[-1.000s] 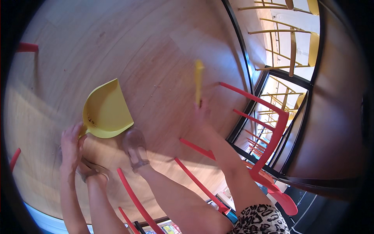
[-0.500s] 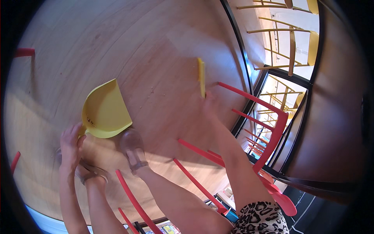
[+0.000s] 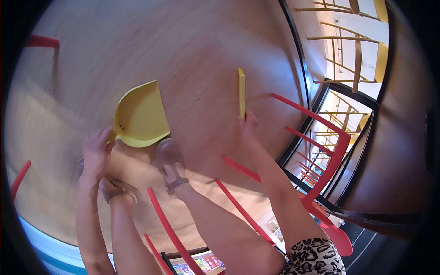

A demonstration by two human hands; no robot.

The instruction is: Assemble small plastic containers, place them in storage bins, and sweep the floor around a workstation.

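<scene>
My left hand (image 3: pixel 97 149) grips the short handle of a yellow dustpan (image 3: pixel 144 114) that rests on the wooden floor. A few dark bits (image 3: pixel 121 127) lie inside the pan near its handle. Off to the right, my right hand (image 3: pixel 248 124) is closed round the handle of a narrow yellow hand brush (image 3: pixel 241 89), which points away from me. Between pan and brush, small pale crumbs (image 3: pixel 197 103) are scattered on the floor. The brush stands apart from the crumbs, on their right side.
My shoe (image 3: pixel 169 153) sits right beside the dustpan's near edge. Red chair legs (image 3: pixel 167 224) rise around my legs, and a red chair (image 3: pixel 337 146) stands close by my right arm. Beyond a black-framed glass partition (image 3: pixel 300 50) are yellow chairs (image 3: pixel 357 55). Another red leg (image 3: pixel 43 41) shows far left.
The view has shifted, so the dustpan appears farther right and higher. My right hand has turned the brush, whose flat side now shows more. Both hands keep their hold.
</scene>
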